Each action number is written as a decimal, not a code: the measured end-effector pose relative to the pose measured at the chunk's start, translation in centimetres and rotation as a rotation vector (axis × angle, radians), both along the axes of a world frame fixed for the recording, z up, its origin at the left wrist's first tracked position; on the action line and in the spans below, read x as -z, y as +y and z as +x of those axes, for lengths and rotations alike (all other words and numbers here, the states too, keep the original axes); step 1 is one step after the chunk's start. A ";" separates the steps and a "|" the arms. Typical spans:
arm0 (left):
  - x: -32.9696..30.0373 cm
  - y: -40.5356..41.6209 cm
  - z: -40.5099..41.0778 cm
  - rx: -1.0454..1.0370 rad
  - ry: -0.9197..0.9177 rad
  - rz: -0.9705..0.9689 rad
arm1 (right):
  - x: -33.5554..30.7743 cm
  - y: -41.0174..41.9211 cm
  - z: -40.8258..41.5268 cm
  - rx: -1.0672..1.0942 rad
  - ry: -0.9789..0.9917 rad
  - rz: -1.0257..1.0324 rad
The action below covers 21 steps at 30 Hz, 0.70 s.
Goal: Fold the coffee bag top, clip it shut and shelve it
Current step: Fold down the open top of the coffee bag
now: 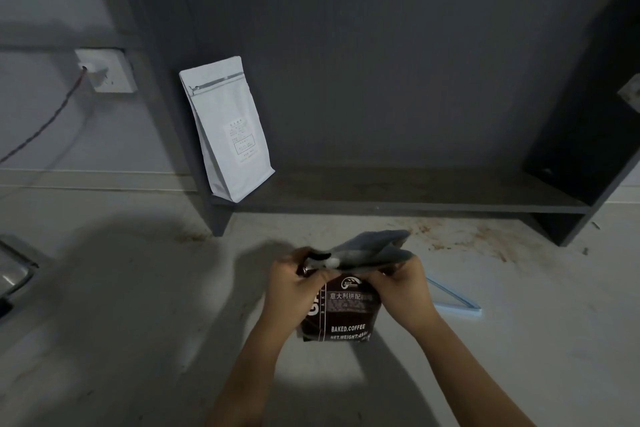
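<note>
A dark brown coffee bag (341, 314) printed "BAKED.COFFEE" stands upright on the pale counter, low in the middle of the view. Its silver-lined top flap (372, 248) is open and bent back away from me. My left hand (294, 282) pinches the bag's top left corner. On the opposite corner my right hand (403, 282) does the same. A long light-blue clip (453, 298) lies on the counter just right of my right hand, open in a V. The dark grey shelf (398, 203) runs behind the bag.
A white coffee bag (227, 130) stands at the shelf's left end, leaning on the side panel. Brown coffee stains (460, 236) mark the counter in front of the shelf. A wall socket with a cable (104, 71) is at the left; a metal sink edge (14, 270) is at far left.
</note>
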<state>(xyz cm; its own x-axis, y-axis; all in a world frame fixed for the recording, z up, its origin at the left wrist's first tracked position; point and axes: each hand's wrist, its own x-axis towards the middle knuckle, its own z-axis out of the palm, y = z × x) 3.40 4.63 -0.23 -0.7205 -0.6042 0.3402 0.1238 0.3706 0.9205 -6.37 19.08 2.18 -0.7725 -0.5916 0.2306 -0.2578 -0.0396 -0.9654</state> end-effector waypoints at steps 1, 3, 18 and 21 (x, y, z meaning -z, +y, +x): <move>0.2 0.1 0.0 0.005 -0.030 0.028 | 0.2 0.0 0.0 -0.006 -0.001 0.018; 1.1 0.4 0.1 0.004 -0.081 0.148 | 0.7 -0.1 0.2 0.006 -0.007 0.071; -0.8 0.9 0.5 0.099 0.071 0.123 | -0.8 0.4 1.1 -0.041 0.017 -0.001; -0.8 0.8 0.4 0.080 0.087 0.036 | -0.6 0.2 1.2 -0.008 0.019 0.012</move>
